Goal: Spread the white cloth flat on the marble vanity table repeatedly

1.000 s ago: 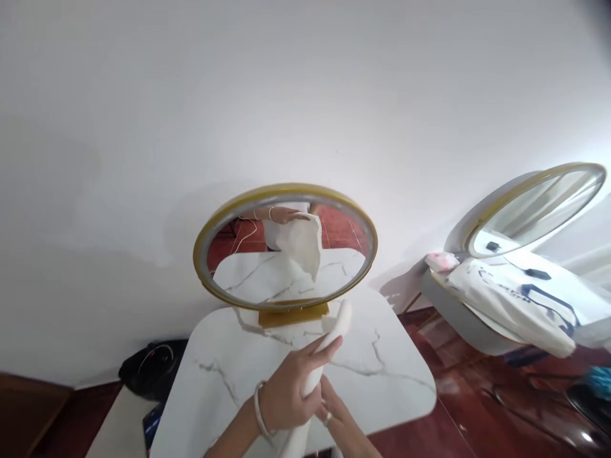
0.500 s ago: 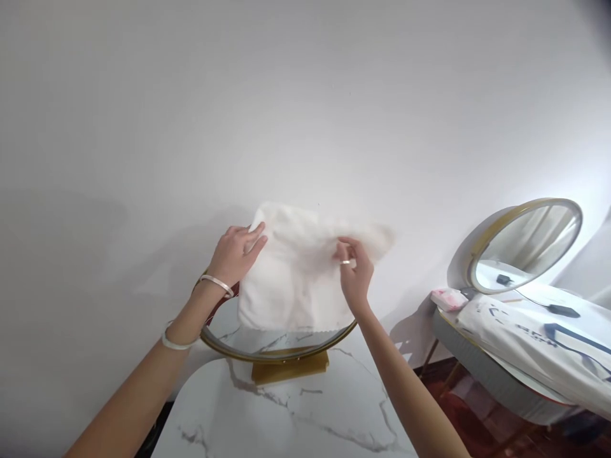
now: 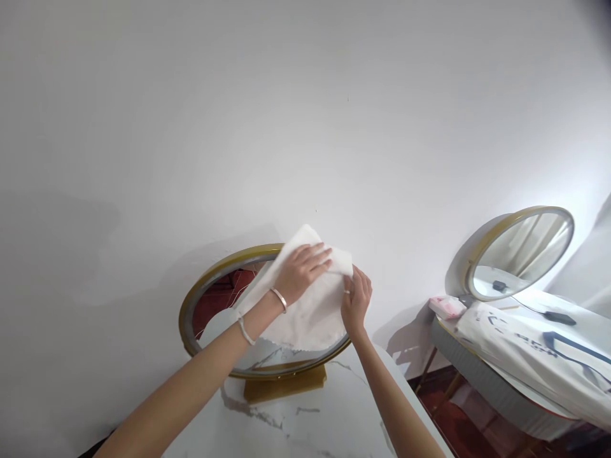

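A white cloth [image 3: 315,312] hangs over the right part of an oval mirror [image 3: 188,305] with a gold rim. My left hand [image 3: 301,272] lies on the upper part of the cloth, its fingers stretched out toward the right. At the cloth's right edge, my right hand [image 3: 357,296] has its fingers curled round the cloth near the mirror's rim. The mirror's left part shows, with a reddish reflection in it. Its gold base [image 3: 286,385] stands on a white marbled table [image 3: 305,423].
To the right, a second table [image 3: 496,381] bears another oval mirror [image 3: 520,254], a pink and white packet [image 3: 447,306], a white printed bag [image 3: 534,356] and a black adapter [image 3: 559,318] on a cable. A pale wall [image 3: 286,114] rises behind.
My left hand has moved right, from the cloth's left corner onto its upper part. The cloth has folded over and shifted right, uncovering the mirror's left side. My right hand is slightly lower.
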Tool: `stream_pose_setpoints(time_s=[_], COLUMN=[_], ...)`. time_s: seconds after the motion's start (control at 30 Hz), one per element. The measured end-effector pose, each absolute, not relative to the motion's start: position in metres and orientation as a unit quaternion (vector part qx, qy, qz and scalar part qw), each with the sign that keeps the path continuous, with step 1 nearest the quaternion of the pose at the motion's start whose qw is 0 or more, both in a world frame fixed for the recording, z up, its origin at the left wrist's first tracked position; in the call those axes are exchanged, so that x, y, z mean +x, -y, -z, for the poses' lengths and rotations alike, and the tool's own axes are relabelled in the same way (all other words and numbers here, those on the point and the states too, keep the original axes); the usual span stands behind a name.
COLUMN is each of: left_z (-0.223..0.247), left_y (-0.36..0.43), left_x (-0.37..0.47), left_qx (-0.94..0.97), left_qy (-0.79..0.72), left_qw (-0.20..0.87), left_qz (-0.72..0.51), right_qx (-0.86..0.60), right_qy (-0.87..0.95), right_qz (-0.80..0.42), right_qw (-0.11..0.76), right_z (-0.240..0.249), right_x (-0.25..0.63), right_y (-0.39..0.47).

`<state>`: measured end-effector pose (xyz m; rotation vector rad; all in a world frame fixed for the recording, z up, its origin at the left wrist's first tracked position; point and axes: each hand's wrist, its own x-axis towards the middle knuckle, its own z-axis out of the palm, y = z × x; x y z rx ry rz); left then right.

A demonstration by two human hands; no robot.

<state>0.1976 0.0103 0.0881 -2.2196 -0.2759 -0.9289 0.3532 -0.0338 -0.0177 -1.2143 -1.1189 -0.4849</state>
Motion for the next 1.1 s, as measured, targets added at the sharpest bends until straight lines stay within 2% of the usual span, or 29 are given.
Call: stream_pose_setpoints(time_s=[0.1,0.2,0.43,0.6,0.7,0.87,1.0,1.1], left_z=[-0.074,-0.072,-0.097,-0.079,-0.068,-0.086,-0.097,-0.088], left_y=[-0.014,-0.014,-0.009,-0.01,-0.013,-0.013,-0.013,-0.014], left_x=[0.219,0.22,0.137,0.05,0.029,0.073,0.154,0.209], left_qx=[-0.862,-0.857,-0.81,-0.777,-0.768,-0.797,-0.837,-0.873], left_qy=[0.047,0.064,0.211,0.296,0.339,0.301,0.219,0.112], left_qw=[0.367,0.36,0.319,0.236,0.231,0.297,0.33,0.34], left_qz=[0.346,0.363,0.445,0.503,0.493,0.432,0.378,0.33], right_qx=[-0.553,-0.563,-0.534,-0.446,-0.392,-0.446,-0.536,-0.593], right_qy=[0.465,0.473,0.591,0.725,0.764,0.723,0.599,0.502], right_qz=[0.195,0.19,0.282,0.34,0.365,0.347,0.316,0.236], right_qw=[0.663,0.651,0.535,0.4,0.361,0.397,0.504,0.584], right_z=[0.048,0.053,-0.015,-0.046,-0.051,-0.042,-0.005,0.035], right_x=[0.362,0.36,0.303,0.245,0.235,0.277,0.328,0.355], right_y=[0.04,0.044,0.031,0.011,0.001,-0.001,0.012,0.025])
